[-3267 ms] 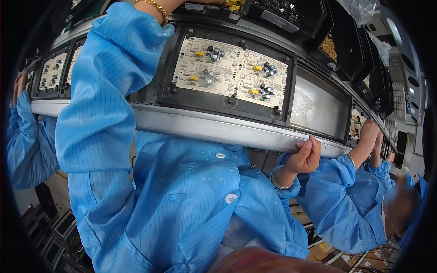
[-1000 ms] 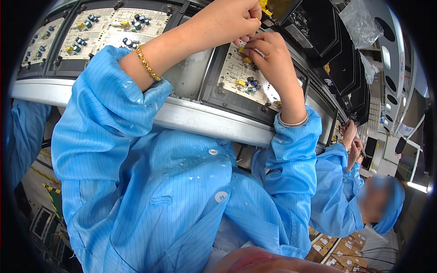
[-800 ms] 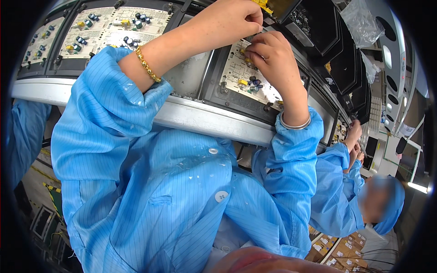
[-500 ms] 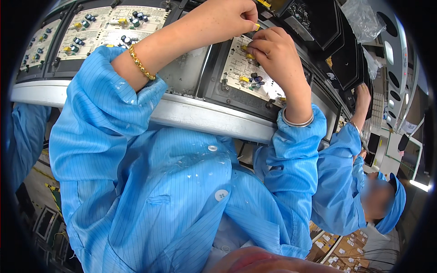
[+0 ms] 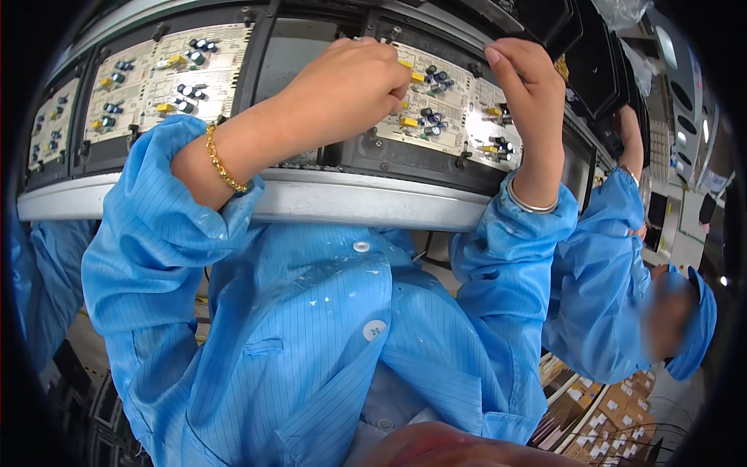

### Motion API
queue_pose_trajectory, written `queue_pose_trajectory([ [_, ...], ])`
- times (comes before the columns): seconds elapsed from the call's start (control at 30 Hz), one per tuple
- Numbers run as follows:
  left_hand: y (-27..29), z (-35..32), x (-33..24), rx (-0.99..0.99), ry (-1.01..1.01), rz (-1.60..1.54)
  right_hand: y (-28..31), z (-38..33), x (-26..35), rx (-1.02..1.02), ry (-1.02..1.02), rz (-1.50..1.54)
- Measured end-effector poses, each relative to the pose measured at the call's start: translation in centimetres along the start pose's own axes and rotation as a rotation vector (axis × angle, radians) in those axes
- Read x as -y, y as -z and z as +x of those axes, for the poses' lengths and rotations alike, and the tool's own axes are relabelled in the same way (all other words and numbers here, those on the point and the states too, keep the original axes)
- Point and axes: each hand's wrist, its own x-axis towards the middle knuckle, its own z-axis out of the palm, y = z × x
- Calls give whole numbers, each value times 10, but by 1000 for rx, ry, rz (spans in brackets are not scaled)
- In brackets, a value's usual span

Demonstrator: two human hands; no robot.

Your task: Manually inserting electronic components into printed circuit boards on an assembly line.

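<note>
A cream circuit board (image 5: 447, 109) with yellow, blue and black parts lies in a black carrier on the conveyor. My left hand (image 5: 354, 86), with a gold bracelet on the wrist, is curled into a fist, its fingertips pressed against the board's left edge. Anything small pinched in it is hidden. My right hand (image 5: 529, 93), with a silver bangle at the wrist, pinches the board's right part, thumb pointing up. Both blue sleeves rest over the grey conveyor rail (image 5: 342, 206).
More boards in black carriers (image 5: 167, 74) follow on the left of the line. A co-worker in a blue coat and cap (image 5: 615, 265) stands at the right, one arm raised to dark bins (image 5: 630, 132). Stacked trays sit low at the right (image 5: 599, 420).
My right hand left the rail edge and joined my left hand at the board. Over the last second both hands stayed on it while the co-worker's arm rose.
</note>
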Motion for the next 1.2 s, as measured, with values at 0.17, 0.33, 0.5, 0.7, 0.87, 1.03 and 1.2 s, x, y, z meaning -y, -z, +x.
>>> queue_pose_trajectory([
  [0.17,2,0,2,-55,-22,84,-4,9,3,51,-45,82],
  [0.33,0,2,0,-52,-66,166,-32,18,-8,-173,255,364],
  [0.5,-5,-3,2,-58,-118,247,-12,12,13,66,41,32],
  [0.7,-7,-1,6,-24,-226,355,-7,13,27,5,-13,40],
  [0.87,14,-11,12,-39,-265,403,-11,13,22,-51,-17,66],
  [1.03,41,-14,0,127,-258,405,-14,13,15,-42,-33,135],
  [1.2,62,-19,-4,231,-224,341,-6,12,16,-78,-5,122],
])
